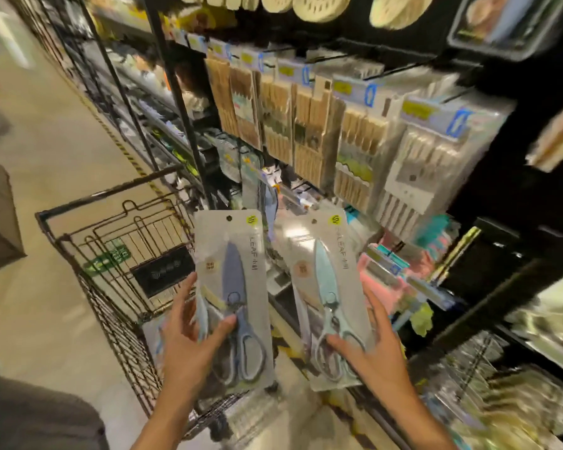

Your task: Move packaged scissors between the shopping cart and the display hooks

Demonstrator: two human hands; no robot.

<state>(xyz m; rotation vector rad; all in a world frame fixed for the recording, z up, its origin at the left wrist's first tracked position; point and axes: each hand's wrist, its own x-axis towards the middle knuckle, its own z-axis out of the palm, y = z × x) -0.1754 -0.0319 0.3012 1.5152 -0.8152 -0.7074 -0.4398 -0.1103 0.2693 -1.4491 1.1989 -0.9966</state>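
My left hand (192, 339) grips a pack of blue-grey scissors (233, 287) by its lower part, thumb across the handles. My right hand (371, 349) holds a second pack with pale mint scissors (325, 280) the same way. Both packs stand upright, side by side, in front of the shelving. The black wire shopping cart (117, 254) is at the lower left, behind and under the left pack; at least one more pack seems to lie in it, half hidden by my left hand. The display hooks (293, 193) jut from the rack just above the two packs.
Rows of packaged chopsticks (306, 125) hang on hooks above. Pink and teal packaged goods (400, 274) sit on the shelf to the right. The aisle floor (46, 157) runs along the left, beside black rack uprights (176, 102). The picture is blurred at the right.
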